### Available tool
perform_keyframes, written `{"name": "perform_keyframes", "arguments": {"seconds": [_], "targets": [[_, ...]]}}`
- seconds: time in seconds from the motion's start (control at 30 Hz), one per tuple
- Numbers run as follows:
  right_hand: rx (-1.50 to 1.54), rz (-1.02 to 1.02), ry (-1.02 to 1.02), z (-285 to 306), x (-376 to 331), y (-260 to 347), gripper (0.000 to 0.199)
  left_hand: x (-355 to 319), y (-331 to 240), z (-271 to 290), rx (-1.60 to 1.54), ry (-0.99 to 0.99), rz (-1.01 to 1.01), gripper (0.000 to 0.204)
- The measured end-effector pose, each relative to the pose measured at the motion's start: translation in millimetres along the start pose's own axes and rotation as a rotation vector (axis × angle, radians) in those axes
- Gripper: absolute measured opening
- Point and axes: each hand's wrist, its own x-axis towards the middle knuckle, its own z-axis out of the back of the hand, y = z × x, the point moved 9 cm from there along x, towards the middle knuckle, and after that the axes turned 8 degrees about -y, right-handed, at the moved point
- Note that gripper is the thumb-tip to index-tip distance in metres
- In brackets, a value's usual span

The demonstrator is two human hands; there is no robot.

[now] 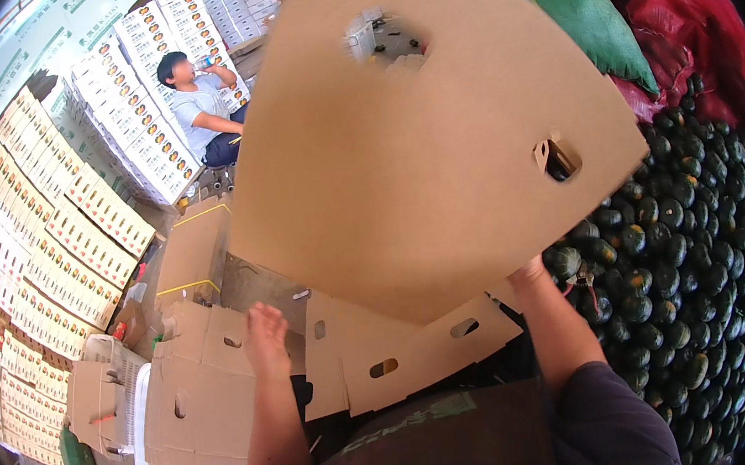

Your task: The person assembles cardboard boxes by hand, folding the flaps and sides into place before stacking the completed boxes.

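Centrally, the brown cardboard sheet (pixel 420 167) stands raised before you. Your right hand (pixel 528 271) meets its near right edge; the fingers are hidden, so its grip cannot be confirmed. Your left hand (pixel 268 338), fingers loosely extended, is raised apart from the sheet. More cardboard (pixel 207 412) rests near left, along a white basket (pixel 141 442). Dark green squashes (pixel 673 290) lie right; far left, a person (pixel 200 110) sits.

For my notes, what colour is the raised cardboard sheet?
The raised cardboard sheet is plain brown, best seen in the head view.
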Motion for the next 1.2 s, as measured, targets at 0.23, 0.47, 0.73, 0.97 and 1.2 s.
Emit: {"name": "perform_keyframes", "arguments": {"seconds": [0.23, 0.47, 0.73, 0.97, 1.2], "targets": [[-0.345, 0.034, 0.563, 35, 30, 3, 0.044, -39, -64, -75, 0.041, 0.655, -0.335, 0.033], [-0.914, 0.071, 0.761, -49, -72, 26, 0.059, -104, -72, -31, 0.692, 0.512, -0.383, 0.031], [-0.942, 0.207, 0.660, -43, -95, 23, 0.057, -131, -53, -26, 1.368, 0.626, -0.731, 0.040], [-0.638, 0.592, 0.918, -78, -118, 72, 0.053, -148, -106, -24, 1.215, 0.678, -0.689, 0.040], [-1.304, 0.827, 0.410, -94, -122, 66, 0.040, -160, -150, -41, 1.142, 0.442, -0.886, 0.043]]}}
